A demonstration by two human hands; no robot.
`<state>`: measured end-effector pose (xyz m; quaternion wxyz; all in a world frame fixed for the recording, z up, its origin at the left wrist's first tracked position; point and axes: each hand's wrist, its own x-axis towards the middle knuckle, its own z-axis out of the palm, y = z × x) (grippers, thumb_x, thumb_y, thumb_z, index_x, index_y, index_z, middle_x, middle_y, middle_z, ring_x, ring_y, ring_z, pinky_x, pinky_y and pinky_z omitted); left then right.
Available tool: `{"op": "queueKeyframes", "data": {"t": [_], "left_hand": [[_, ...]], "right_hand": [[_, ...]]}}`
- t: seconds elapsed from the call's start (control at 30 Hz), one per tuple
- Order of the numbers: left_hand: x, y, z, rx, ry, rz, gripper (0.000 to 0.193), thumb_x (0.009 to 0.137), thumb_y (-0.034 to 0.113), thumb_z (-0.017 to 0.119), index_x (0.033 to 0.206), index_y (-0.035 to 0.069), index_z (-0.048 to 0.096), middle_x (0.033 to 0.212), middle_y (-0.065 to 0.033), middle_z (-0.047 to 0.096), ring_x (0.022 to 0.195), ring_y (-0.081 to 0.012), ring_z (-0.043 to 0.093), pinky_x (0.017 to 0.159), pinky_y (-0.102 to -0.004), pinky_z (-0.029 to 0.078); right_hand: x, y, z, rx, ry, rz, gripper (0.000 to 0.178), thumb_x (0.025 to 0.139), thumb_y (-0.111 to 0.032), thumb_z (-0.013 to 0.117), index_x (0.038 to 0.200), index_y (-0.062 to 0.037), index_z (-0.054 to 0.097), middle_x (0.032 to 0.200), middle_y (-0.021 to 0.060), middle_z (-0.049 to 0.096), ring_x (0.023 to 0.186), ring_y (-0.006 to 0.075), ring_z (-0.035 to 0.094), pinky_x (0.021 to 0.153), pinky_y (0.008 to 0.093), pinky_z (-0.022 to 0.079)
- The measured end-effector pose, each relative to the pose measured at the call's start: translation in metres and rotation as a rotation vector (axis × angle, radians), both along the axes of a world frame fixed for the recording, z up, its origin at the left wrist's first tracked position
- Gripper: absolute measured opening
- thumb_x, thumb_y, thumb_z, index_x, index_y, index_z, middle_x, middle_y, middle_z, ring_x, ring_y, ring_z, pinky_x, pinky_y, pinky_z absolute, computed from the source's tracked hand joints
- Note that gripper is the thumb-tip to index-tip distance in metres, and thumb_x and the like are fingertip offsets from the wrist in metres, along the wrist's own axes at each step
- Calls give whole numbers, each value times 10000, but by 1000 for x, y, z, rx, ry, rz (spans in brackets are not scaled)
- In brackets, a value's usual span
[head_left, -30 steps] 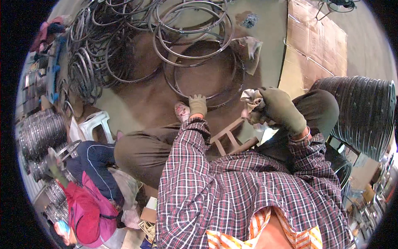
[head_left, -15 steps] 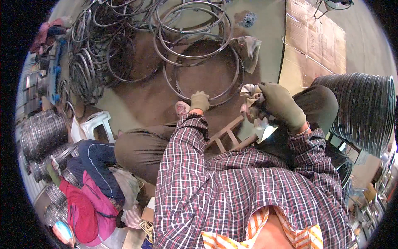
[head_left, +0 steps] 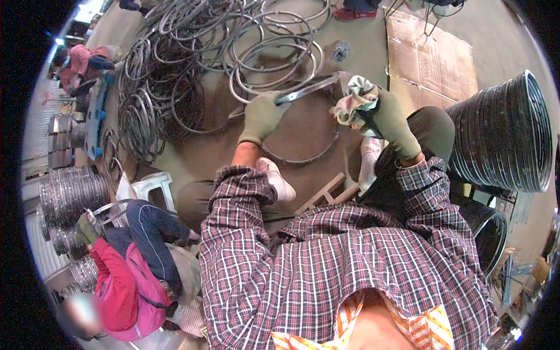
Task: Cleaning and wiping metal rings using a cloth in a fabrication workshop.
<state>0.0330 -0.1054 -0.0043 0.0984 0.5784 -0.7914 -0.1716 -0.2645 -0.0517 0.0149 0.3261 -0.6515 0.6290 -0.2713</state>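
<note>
My left hand, in a grey-green glove, is closed round a metal hoop raised off the floor. The hoop is tilted and seen nearly edge-on, its far end reaching right. In my right hand, gloved alike, is a bunched pale patterned cloth. The cloth lies close by the hoop's right end; whether they touch I cannot tell. Just beyond my left hand, several loose hoops overlap on the floor. Another dark hoop rests on the brown floor covering below my hands.
A tangled heap of hoops spreads at the far left. Flattened cardboard lies far right, beside a large stack of dark hoops. A grey wiry tuft is on the floor. A white stool and a seated co-worker are at left.
My left hand has lifted the hoop from the floor and turned it nearly edge-on. My right hand has moved farther out with the cloth, toward the hoop. The view has shifted slightly.
</note>
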Motion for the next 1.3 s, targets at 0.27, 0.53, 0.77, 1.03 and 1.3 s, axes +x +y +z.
{"op": "queueKeyframes", "data": {"t": [0.27,0.53,0.77,1.03,1.3], "left_hand": [[22,14,51,-230,309,220,247,842,303,638,914,67,656,824,-170,647,780,-388,606,630,-415,465],[7,26,75,-109,748,144,206,840,191,672,933,9,647,712,-142,620,628,-100,555,589,-287,438],[5,35,91,-409,516,49,176,758,89,706,926,45,677,866,-100,683,754,-204,653,651,-333,495],[2,34,113,-699,156,-116,268,684,208,754,902,115,629,949,-70,589,931,-274,568,757,-367,453],[-8,6,48,-409,702,369,323,826,176,661,1096,26,567,1080,-135,577,1006,-300,556,862,-388,438]], "right_hand": [[-19,4,3,-220,-182,-192,218,823,-25,615,1041,-10,611,848,23,638,749,94,594,641,262,485],[-38,-14,22,-223,-530,-452,227,899,-111,580,1085,18,590,937,47,639,772,116,624,675,238,519],[-24,-36,59,-335,-679,-120,242,808,-39,634,1039,2,577,917,14,610,831,77,551,697,235,460],[43,-19,18,-178,-603,287,252,897,-28,510,1135,30,571,987,-16,595,869,68,549,751,231,459],[61,-27,21,-215,-683,86,187,966,-247,479,1001,-71,533,953,15,506,838,121,509,718,258,439]]}}
